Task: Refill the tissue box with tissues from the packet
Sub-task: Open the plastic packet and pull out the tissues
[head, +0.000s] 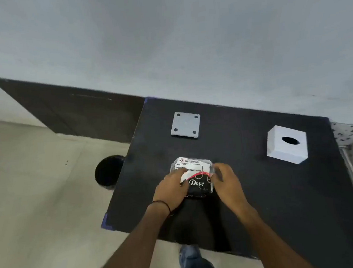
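Now both hands, left [171,189] and right [228,184], clasp the sealed tissue packet [195,174]; tissue box [286,144] apart.

1. Bench [261,201]: black top, mostly bare; wide open stretch along the near and right-hand part.
2. Both hands, left hand [171,189] and right hand [228,184], sit on the tissue packet [192,175] at centre-front, blocking the middle lane.
3. Tissue box [286,144] stands at right rear, well apart from the packet; bare bench between them.
4. Flat grey plate [185,125] lies at left rear, low obstacle.
5. Wall [185,48] closes off the far edge.
6. Black bin [109,172] on the floor beside the left edge.
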